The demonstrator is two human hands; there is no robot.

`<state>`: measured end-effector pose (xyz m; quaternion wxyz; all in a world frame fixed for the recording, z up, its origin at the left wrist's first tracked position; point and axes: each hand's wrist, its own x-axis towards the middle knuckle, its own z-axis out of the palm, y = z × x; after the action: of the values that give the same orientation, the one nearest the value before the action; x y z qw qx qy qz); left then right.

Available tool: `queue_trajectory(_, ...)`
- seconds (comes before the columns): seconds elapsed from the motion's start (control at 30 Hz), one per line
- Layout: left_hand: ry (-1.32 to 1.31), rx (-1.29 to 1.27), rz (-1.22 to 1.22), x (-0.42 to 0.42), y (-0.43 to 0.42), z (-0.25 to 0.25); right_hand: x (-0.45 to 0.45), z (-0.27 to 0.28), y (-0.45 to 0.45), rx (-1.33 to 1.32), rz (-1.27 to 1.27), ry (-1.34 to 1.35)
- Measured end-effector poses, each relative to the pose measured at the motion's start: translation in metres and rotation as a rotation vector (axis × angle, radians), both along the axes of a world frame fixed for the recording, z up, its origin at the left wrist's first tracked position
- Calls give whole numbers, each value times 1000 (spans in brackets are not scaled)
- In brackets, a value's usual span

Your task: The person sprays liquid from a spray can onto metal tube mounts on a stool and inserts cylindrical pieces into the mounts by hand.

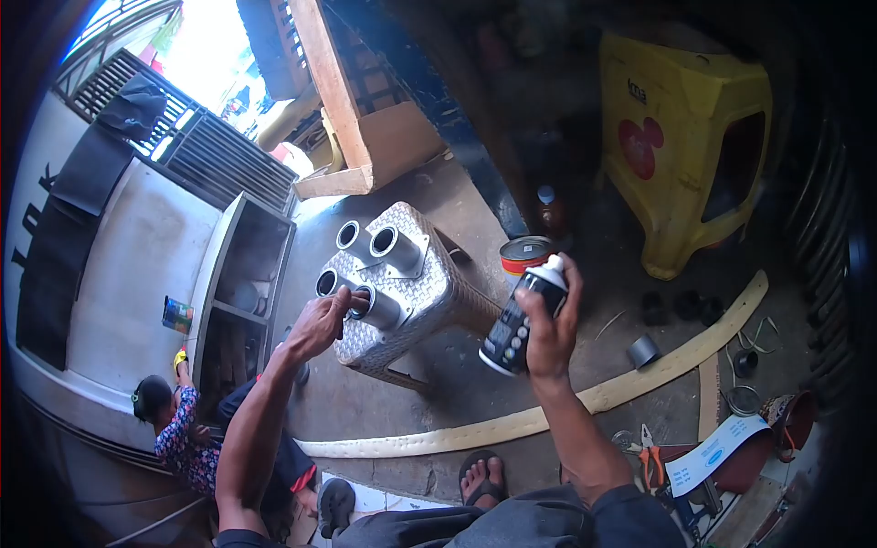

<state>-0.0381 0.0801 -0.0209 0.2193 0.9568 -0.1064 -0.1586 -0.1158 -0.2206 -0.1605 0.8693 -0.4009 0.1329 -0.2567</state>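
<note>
My right hand (550,333) is closed around a black spray can (523,321) with a white top, held tilted to the right of a silver woven-pattern stool (402,320). On the stool stand several silver pipe pieces with flanges and open round ends. My left hand (320,324) reaches over the stool's near left side, its fingers pinched at the open end of the nearest pipe piece (384,310). Whether those fingers grip the rim or something inside it cannot be made out.
Another person (192,429) sits at the lower left beside a white cabinet (164,265). A red tin (525,254) and a yellow stool (681,137) stand beyond my right hand. A long pale strip (457,437) curves across the floor; orange pliers (650,458) lie at right.
</note>
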Motion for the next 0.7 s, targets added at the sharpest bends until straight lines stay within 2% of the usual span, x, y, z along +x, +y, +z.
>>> queue_trajectory(0.03,2,-16,-20,-2,-1,1,6,-1,3,5,8,3)
queue_trajectory(0.1,-4,-12,-16,-5,-2,7,13,-6,11,-81,216,-2)
queue_trajectory(0.2,-218,-142,76,-6,-2,23,5,-25,64,-537,231,-102)
queue_trajectory(0.23,-327,-152,94,-6,1,25,-16,-8,72,-682,323,-32)
queue_trajectory(0.4,-503,-133,134,-9,10,49,-51,1,110,-784,572,-95)
queue_trajectory(0.5,-568,-59,51,-12,15,49,-31,-1,100,-791,532,-58)
queue_trajectory(0.57,-521,43,-142,-14,7,42,-7,-9,90,-674,128,7)
queue_trajectory(0.63,-412,133,-294,-12,4,32,3,-6,70,-555,0,-65)
queue_trajectory(0.67,-255,217,-276,-9,5,29,1,-5,60,-482,46,-35)
queue_trajectory(0.7,-259,209,-277,-8,2,27,-1,-5,53,-469,21,-53)
